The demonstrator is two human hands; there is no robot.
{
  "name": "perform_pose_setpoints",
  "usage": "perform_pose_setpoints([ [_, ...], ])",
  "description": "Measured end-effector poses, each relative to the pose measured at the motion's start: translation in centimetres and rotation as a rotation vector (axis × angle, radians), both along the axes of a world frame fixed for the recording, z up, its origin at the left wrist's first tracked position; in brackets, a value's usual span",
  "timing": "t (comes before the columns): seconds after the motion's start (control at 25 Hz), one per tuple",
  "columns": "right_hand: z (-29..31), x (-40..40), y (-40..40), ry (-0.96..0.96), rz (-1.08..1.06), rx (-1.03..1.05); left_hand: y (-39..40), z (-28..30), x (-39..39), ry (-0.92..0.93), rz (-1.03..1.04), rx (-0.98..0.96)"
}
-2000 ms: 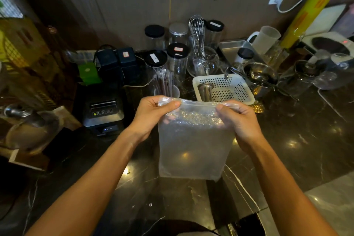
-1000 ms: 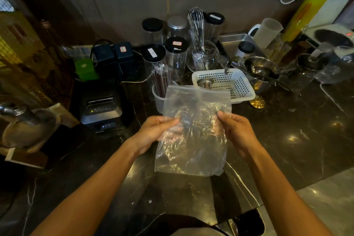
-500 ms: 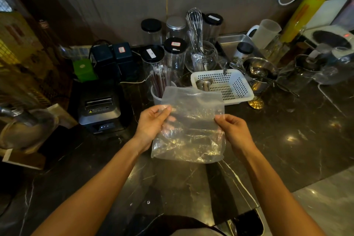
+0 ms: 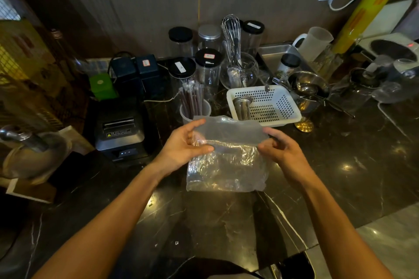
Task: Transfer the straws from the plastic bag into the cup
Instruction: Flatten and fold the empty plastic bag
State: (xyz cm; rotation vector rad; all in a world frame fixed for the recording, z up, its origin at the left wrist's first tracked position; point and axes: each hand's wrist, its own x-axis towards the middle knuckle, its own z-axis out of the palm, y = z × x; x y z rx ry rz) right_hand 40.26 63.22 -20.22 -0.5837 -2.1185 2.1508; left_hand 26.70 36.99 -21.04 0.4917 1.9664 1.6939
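Observation:
A clear, crumpled plastic bag (image 4: 226,165) hangs above the dark marble counter, its top half folded over toward me. My left hand (image 4: 183,145) pinches the bag's left edge at the fold. My right hand (image 4: 283,152) pinches the right edge. No straws show inside the bag. Just behind it stands a white cup (image 4: 205,110) with a bundle of dark wrapped straws (image 4: 191,99) upright in it.
A white perforated basket (image 4: 283,104) holding a metal cup sits right of the cup. Black-lidded jars (image 4: 207,68), a whisk in a glass bowl (image 4: 238,70) and metal bowls (image 4: 308,88) crowd the back. A black receipt printer (image 4: 120,133) stands left.
The bag was held open and upright, then lowered and creased. Its top half is now folded down over the lower half, and both hands have shifted to the fold line.

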Motion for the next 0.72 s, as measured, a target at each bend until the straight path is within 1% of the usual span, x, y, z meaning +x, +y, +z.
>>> perform_pose_setpoints([
  [0.08,0.2,0.1,0.5,-0.040,0.125,-0.039,0.0,0.3,-0.2,-0.020,0.014,-0.046],
  [0.12,0.2,0.1,0.5,-0.054,0.145,-0.018,-0.1,0.4,-0.3,0.001,0.022,-0.068],
  [0.2,0.3,-0.2,0.5,-0.074,0.137,0.102,-0.3,0.5,-0.7,0.077,0.001,-0.106],
  [0.28,0.2,-0.3,0.6,-0.064,0.111,0.219,-0.6,0.6,-1.0,0.210,-0.021,-0.195],
  [0.32,0.2,-0.3,0.7,-0.045,0.092,0.234,-0.6,0.6,-1.1,0.264,0.001,-0.246],
  [0.36,0.1,-0.3,0.8,-0.022,0.063,0.222,-0.7,0.6,-1.2,0.279,0.030,-0.262],
  [0.4,-0.1,-0.3,0.9,0.003,0.030,0.186,-0.7,0.7,-1.3,0.246,0.052,-0.215],
  [0.48,-0.4,-0.4,0.7,0.033,-0.025,0.073,-0.5,0.8,-0.9,0.071,0.072,0.035],
  [0.52,-0.4,-0.5,0.3,0.021,-0.040,0.026,-0.2,0.8,-0.7,-0.002,0.096,0.130],
  [0.56,-0.5,-0.6,-0.1,-0.002,-0.037,-0.011,0.0,0.8,-0.5,-0.034,0.141,0.170],
  [0.64,-0.9,-0.7,-1.1,-0.035,0.016,-0.052,0.7,0.6,-0.5,-0.046,0.239,0.176],
  [0.72,-1.3,-0.5,-2.2,-0.039,0.037,-0.030,1.1,0.2,-0.6,-0.046,0.323,0.150],
])
